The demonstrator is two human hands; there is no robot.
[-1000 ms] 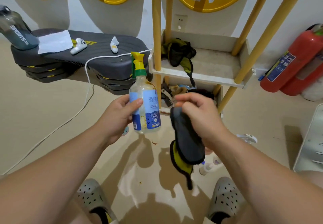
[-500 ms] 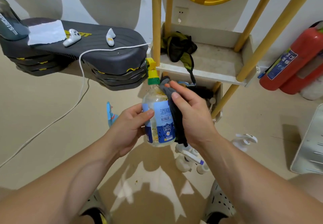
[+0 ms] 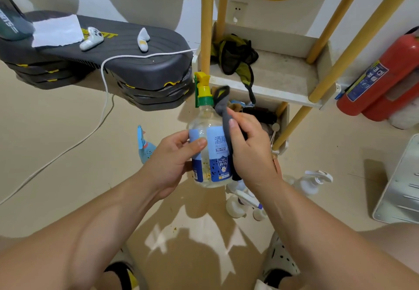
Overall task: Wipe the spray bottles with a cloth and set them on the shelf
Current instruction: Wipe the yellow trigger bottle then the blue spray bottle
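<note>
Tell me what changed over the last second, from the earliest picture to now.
The right hand brought the dark cloth, which hung clear of the bottle a second ago, against the right side of the spray bottle; it now lies pressed along the label up to the neck. Bottle and hands sit lower in view. The left hand kept its grip on the bottle, upright as before. The shelf stayed put.

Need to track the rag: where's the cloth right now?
In the head view, centre frame: the cloth is pressed by the right hand against the right side of the bottle held by the left hand, just below the shelf.
</note>
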